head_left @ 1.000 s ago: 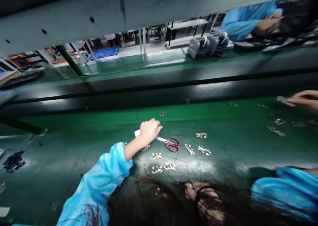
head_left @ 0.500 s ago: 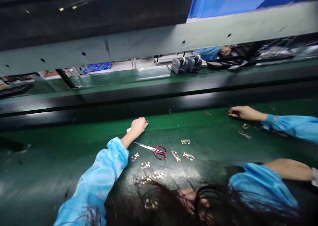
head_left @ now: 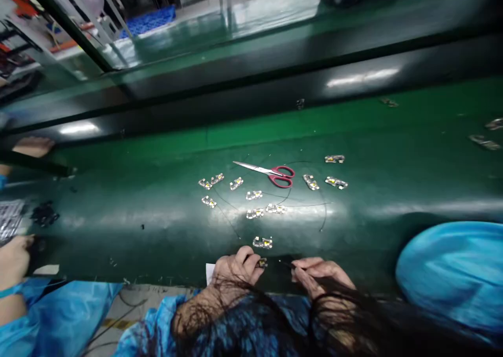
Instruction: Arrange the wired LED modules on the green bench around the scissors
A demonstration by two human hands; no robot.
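I pinch a small metal clip [head_left: 262, 263] in my left hand [head_left: 236, 267] at the near edge of the green tabletop [head_left: 118, 215], well below the red scissors [head_left: 271, 173]. My right hand [head_left: 320, 273] holds a thin dark wire [head_left: 286, 263] in a narrow grip beside it. More clips [head_left: 254, 213] lie scattered around the scissors.

The desk [head_left: 118, 210] is showing a smooth green surface, glossy enough to be throwing back white glare from the lights. The scissors [head_left: 271, 173] are gleaming with bright metal blades and shiny red plastic handles. The small parts [head_left: 254, 195] are glinting like metal, with yellow spots. The sleeve [head_left: 51, 315] is looking like thin, slightly shiny blue cloth.
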